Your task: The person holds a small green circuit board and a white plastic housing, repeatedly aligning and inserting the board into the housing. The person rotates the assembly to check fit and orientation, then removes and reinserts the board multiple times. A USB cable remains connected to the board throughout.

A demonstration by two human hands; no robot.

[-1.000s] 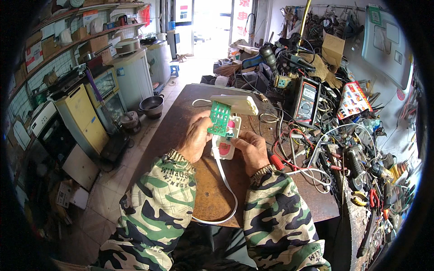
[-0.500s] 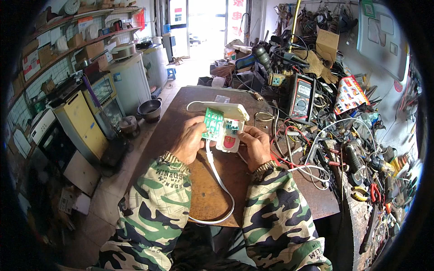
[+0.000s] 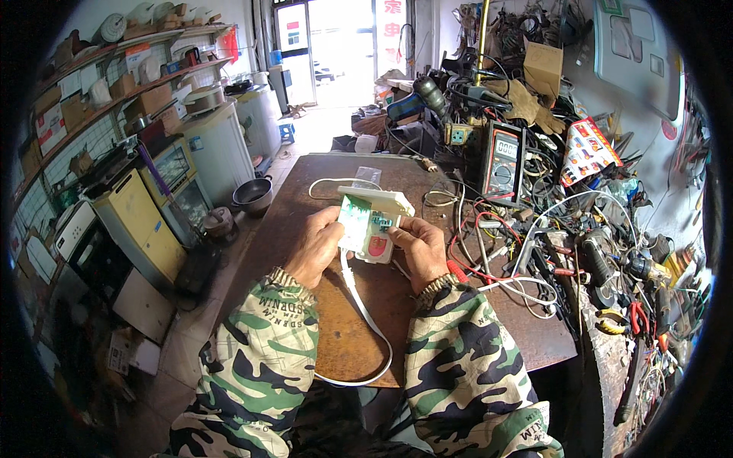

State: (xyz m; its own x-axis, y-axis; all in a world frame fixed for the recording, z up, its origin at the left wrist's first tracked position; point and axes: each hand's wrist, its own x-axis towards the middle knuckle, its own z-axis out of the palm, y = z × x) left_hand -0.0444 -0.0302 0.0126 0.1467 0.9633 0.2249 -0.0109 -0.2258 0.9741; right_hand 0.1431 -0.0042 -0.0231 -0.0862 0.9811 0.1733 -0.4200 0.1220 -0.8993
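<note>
Over the wooden table, my left hand [image 3: 317, 243] pinches the left edge of a green circuit board [image 3: 356, 208], whose lower part shines pale in the light. Beside the board, my right hand [image 3: 421, 248] grips the right side of an opened white plastic case [image 3: 392, 201]. Small dark blue-green parts and a red piece [image 3: 377, 246] show inside the case. A thick white cable [image 3: 353, 284] comes out below the board and loops down toward the table's near edge. Behind the case, a thin white wire [image 3: 324, 182] curves onto the table. Both hands have the fingers closed.
The table [image 3: 305, 172] has a small clear plastic bag [image 3: 369, 175] behind the case. On the right are a multimeter [image 3: 503, 164], red test leads [image 3: 458, 271], pliers [image 3: 638, 317] and a heap of cables and tools. A black pan [image 3: 253, 195] lies on the floor at left.
The board and case have tilted, so the board's lower part now looks bright and the case's lid is seen more edge-on. Both hands keep their holds; the whole view has shifted slightly.
</note>
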